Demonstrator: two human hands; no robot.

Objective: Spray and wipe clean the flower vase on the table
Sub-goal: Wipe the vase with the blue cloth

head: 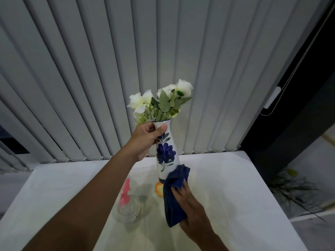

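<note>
Tilting slightly, mouth upward, vase [167, 153] gripped by left hand [145, 140].

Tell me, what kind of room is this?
Probably a room in a home or office, by a window: tall grey blinds hang behind a white table, and a hand holds a vase of flowers.

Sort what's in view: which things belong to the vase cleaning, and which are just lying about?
In the job:
- vase, lifted by the left hand
- blue cloth, pressed to its base by the right hand
- spray bottle on the table

Lying about:
- orange object
- vertical blinds
</note>
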